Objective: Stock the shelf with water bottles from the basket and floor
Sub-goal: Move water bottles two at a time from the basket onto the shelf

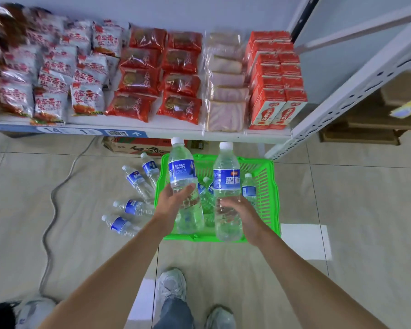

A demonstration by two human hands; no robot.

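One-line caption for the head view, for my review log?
Left hand and right hand each hold a water bottle above the green basket, four bottles lying on the floor beside it.

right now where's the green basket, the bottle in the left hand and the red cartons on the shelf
green basket [269, 186], head view, right side wall
bottle in the left hand [182, 173], head view, blue label
red cartons [279, 110], head view, front face
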